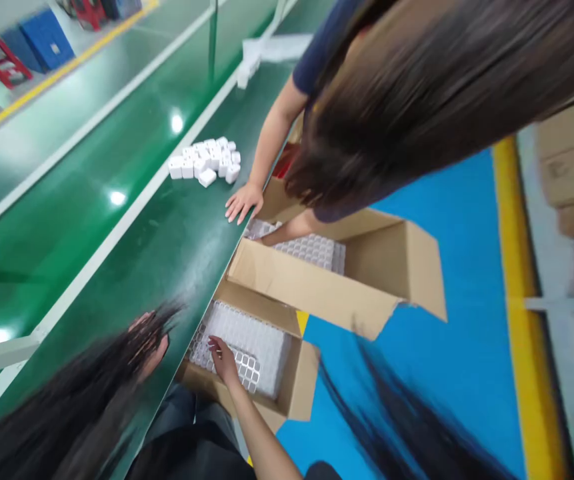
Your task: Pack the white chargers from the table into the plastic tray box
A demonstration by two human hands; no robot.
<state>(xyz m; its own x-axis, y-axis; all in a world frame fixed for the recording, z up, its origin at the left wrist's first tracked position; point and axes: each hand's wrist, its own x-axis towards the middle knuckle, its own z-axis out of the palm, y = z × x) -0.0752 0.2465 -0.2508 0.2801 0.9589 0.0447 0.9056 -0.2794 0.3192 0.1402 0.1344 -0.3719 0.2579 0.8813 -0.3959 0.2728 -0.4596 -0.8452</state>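
Observation:
My right hand [223,361] hangs over an open cardboard box [304,380] in front of me, its fingers loosely bent and slightly apart, with nothing visible in them. Under it, a white tray of small square cells [248,371] lies on a paler, translucent layer [257,333] of the same grid kind. Strands of dark hair cover much of my left hand [153,350], which is above the green work surface [167,267]; its fingers are hidden, so its hold cannot be made out.
Several small white block-like pieces [207,160] sit in a cluster on the green surface. A co-worker's hand [245,201] rests flat near its edge; their other arm [291,229] reaches into a second box [311,277] of gridded trays. Blue floor [447,373] lies to the right.

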